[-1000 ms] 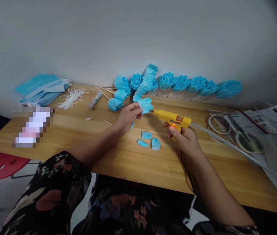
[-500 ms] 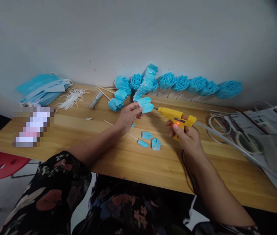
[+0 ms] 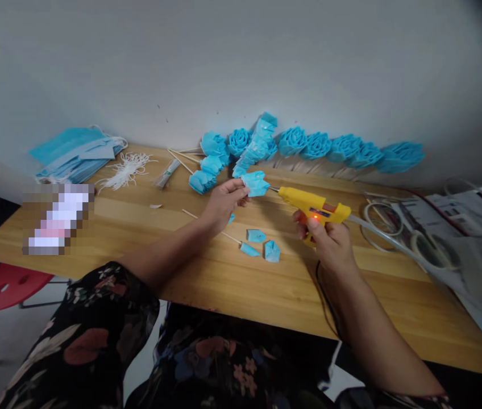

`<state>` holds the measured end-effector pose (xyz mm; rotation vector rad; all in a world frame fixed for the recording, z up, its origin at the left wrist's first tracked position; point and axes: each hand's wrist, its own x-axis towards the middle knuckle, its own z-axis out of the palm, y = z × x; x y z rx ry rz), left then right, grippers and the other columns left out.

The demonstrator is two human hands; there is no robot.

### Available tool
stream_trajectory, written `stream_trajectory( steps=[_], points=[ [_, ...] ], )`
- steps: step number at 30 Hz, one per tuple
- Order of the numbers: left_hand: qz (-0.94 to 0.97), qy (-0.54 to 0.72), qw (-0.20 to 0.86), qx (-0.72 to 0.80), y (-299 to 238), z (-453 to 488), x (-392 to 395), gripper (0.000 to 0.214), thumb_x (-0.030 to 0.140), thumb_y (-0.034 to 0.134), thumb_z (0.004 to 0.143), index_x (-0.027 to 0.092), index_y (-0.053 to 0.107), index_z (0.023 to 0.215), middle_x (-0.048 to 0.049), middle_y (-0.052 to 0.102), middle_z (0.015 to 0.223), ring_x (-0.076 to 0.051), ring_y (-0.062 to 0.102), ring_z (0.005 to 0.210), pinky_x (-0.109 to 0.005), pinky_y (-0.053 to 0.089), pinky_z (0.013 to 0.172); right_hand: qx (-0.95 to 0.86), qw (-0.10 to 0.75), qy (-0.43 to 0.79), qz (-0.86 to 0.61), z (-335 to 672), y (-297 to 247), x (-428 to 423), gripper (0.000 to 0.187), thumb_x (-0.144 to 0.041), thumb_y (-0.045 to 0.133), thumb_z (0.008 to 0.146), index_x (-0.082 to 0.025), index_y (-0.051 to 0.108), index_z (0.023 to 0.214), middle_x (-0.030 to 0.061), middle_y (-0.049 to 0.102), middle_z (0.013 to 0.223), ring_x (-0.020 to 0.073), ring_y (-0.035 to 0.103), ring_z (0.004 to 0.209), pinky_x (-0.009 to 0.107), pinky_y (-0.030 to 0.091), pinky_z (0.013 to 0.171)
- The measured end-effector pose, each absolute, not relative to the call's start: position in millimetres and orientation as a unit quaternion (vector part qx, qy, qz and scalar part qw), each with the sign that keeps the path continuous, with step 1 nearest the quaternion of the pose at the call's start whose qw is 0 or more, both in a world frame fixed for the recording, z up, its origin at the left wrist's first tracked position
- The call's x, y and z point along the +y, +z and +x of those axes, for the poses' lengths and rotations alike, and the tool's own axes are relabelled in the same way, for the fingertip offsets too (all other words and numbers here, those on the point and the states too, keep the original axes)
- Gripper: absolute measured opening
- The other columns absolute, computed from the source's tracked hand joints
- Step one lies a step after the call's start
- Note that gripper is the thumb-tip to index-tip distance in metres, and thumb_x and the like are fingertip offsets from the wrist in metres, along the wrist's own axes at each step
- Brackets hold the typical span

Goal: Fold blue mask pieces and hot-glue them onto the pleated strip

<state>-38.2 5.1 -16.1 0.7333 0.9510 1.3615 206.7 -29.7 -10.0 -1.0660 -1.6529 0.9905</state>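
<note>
Between the fingers of my left hand [image 3: 224,205] is a blue folded petal piece [image 3: 256,183], raised above the table. My right hand [image 3: 329,237] is wrapped round the grip of a yellow hot glue gun [image 3: 304,200] with a lit orange light. Its nozzle points left, at or very near the petal piece's right edge; I cannot tell whether they touch. Below on the table lie loose blue petals [image 3: 271,250] and a thin stick with a rolled blue piece [image 3: 249,249] at its end. A stacked row of blue petals [image 3: 261,136] leans behind my left hand.
Finished blue flowers [image 3: 345,147] line the wall at the back. Blue face masks [image 3: 74,153], white ear loops [image 3: 127,170] and a pixelated phone-like object [image 3: 57,220] are at the left. Scissors [image 3: 432,244] and a white tape roll [image 3: 381,217] lie right. The gun's black cord [image 3: 328,307] hangs over the front edge.
My right hand and the glue gun have shifted slightly right and down, the nozzle drawing a little away from the petal piece. My left hand stays nearly in place.
</note>
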Motion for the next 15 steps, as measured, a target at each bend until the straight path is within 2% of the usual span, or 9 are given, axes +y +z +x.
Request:
stream_trajectory(
  steps=[8,15],
  points=[
    [0.315,0.591,0.617,0.412,-14.3,-36.0,1.7,0.02,0.013,0.082,0.077,0.015,0.061,0.076,0.0034,0.065,0.069,-0.007,0.059,0.063,-0.022,0.044,0.063,-0.708,0.391,0.39,-0.44,205.2,-14.6,-32.1,0.047,-0.065,0.058,0.094,-0.021,0.072,0.09,0.0004,0.059,0.068,0.0164,0.054,0.062,0.032,0.044,0.061],
    [0.321,0.582,0.621,0.416,-12.5,-35.4,1.0,0.018,0.011,0.077,0.08,0.015,0.06,0.073,0.0046,0.059,0.062,-0.007,0.054,0.06,-0.021,0.042,0.062,-0.713,0.381,0.375,-0.454,202.8,-14.9,-31.7,0.053,-0.072,0.056,0.092,-0.022,0.069,0.083,0.0025,0.062,0.07,0.0178,0.055,0.061,0.033,0.045,0.061]
  ],
)
